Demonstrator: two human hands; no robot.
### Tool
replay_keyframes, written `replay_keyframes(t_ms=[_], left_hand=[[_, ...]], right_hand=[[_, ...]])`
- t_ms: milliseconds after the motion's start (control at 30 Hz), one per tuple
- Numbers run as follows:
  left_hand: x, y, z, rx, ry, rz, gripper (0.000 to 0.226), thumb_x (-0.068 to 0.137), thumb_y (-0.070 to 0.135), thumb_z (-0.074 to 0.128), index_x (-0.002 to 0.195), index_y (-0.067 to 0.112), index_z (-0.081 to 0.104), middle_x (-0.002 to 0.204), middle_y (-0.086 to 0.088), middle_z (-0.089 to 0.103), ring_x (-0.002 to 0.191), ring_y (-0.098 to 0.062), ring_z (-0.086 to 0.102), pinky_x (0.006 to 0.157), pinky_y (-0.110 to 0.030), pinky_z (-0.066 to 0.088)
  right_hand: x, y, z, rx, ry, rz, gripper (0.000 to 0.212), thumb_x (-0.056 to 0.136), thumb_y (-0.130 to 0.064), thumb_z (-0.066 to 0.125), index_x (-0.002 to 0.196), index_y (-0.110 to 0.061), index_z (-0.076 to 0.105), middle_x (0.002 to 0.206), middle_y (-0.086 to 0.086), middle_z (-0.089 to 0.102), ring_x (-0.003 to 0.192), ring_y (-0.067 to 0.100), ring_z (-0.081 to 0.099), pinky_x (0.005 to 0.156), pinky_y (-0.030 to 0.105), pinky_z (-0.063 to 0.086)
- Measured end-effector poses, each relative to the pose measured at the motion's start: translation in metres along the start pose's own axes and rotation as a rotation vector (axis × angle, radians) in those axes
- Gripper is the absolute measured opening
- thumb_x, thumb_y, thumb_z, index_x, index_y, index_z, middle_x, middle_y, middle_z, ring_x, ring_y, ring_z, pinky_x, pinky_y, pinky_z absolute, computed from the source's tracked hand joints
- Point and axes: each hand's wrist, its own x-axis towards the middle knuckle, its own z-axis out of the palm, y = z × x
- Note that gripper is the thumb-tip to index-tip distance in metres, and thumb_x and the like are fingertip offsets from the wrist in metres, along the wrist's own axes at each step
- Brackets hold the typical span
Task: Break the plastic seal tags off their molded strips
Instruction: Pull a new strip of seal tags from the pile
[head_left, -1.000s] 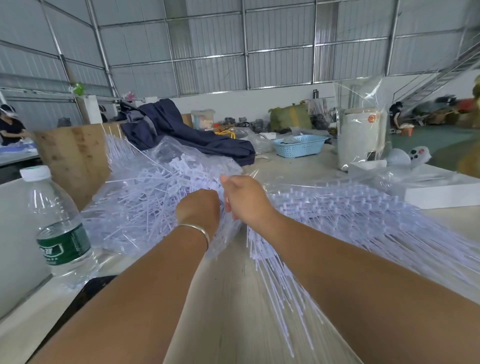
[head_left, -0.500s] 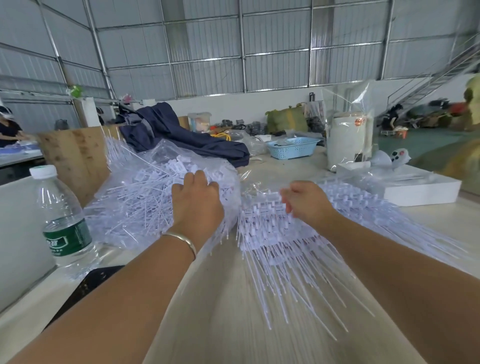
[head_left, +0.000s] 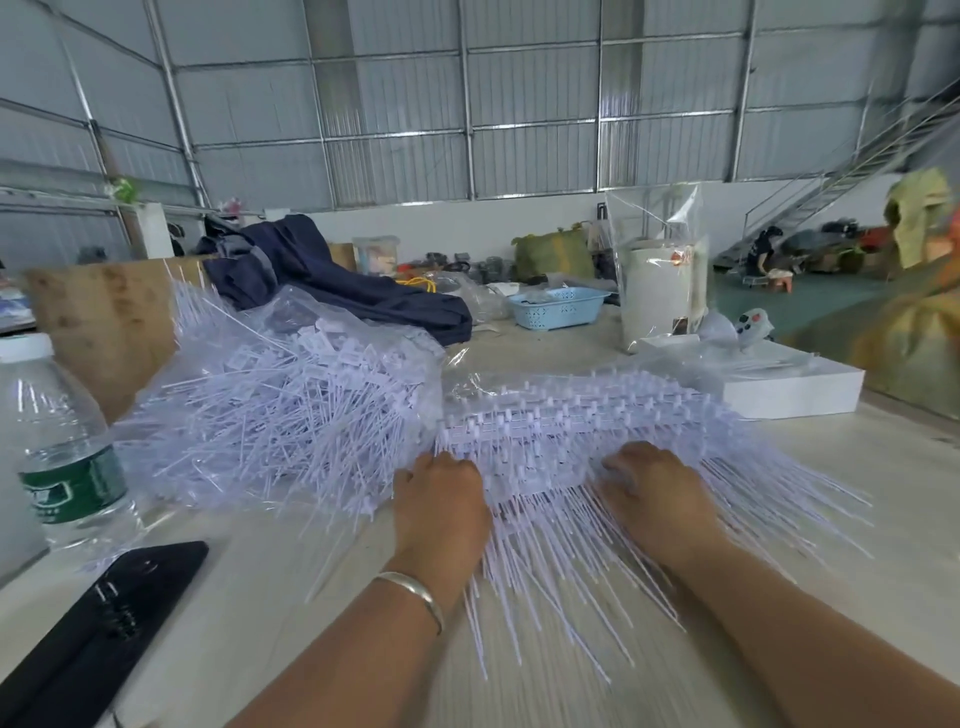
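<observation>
Stack of molded strips (head_left: 571, 415): pale lilac-white plastic, rows of small tag heads on top, long thin tails fanning toward viewer across pale table (head_left: 883, 467), centre-right. Left hand (head_left: 441, 504) knuckles up at stack's left near corner, fingers curled into strips; right hand (head_left: 652, 493) likewise at right near part, fingers buried among tails, gripping strips. Silver bangle (head_left: 413, 590) on left wrist. Left of stack: heap of loose tags (head_left: 270, 415) in clear plastic. Farther left: water bottle (head_left: 62, 457), black phone (head_left: 104, 618).
</observation>
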Motion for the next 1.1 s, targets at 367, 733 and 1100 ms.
replay_keyframes(t_ms=[367,733,1100], left_hand=[[-0.01,-0.007,0.005,-0.57,0.366,0.142,0.023,0.097,0.022,0.05,0.088,0.01,0.067,0.102,0.004,0.048,0.086,-0.012,0.051,0.068,-0.032,0.051],[-0.02,-0.009,0.001,-0.959,0.15,0.272,0.027,0.081,0.038,0.059,0.064,0.022,0.073,0.073,0.011,0.061,0.067,-0.008,0.059,0.067,-0.026,0.046],[-0.005,-0.018,0.017,-0.782,0.23,-0.08,0.045,0.096,0.018,0.053,0.139,0.01,0.045,0.136,-0.008,0.047,0.13,-0.024,0.041,0.107,-0.03,0.033]], right_hand=[[0.004,0.011,-0.005,0.178,0.352,-0.013,0.027,0.096,-0.005,0.052,0.116,-0.008,0.07,0.114,0.013,0.068,0.11,0.03,0.058,0.087,0.031,0.044],[-0.002,0.011,-0.031,0.456,0.366,0.157,0.024,0.08,-0.002,0.059,0.07,-0.017,0.075,0.071,-0.001,0.072,0.057,0.014,0.058,0.054,0.022,0.041],[0.005,0.023,-0.026,0.402,-0.155,0.112,0.038,0.077,0.003,0.05,0.046,-0.017,0.06,0.045,0.005,0.057,0.035,0.015,0.046,0.046,0.022,0.037]])
